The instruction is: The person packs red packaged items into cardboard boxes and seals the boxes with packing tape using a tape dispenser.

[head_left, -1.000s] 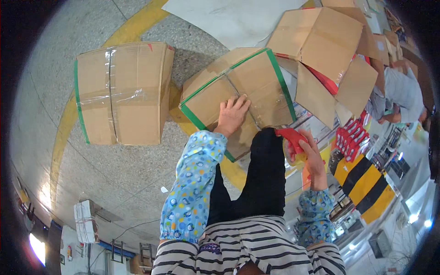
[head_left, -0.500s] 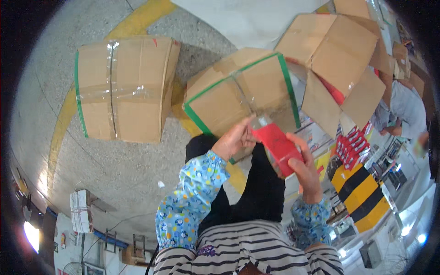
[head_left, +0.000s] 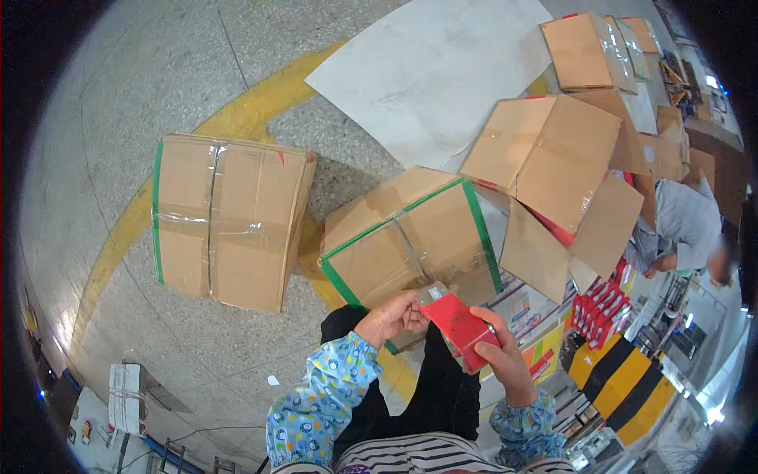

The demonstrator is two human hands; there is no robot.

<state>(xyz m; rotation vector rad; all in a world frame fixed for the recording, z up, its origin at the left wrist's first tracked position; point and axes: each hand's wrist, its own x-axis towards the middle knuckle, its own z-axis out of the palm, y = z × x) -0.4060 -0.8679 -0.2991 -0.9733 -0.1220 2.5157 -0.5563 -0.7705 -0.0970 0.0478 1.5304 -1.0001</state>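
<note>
Red boxy handheld tape dispenser [head_left: 455, 320] with grey metal end [head_left: 432, 295]: held tilted above person's black-trousered legs [head_left: 439, 379]. Right hand [head_left: 506, 357]: fingers clamped on its rear. Left hand [head_left: 391, 318]: fingers drawn together at metal end; from where I stand, cannot tell whether pinching anything. Just beyond: green-edged brown cardboard carton [head_left: 371, 272]. Farther left: second taped carton [head_left: 251, 245], on speckled grey floor [head_left: 229, 355].

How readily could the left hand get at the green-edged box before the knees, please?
Probably yes: the box lies just beyond the left hand with little seemingly in the way, though that hand is at the front end of the red tape dispenser.
</note>
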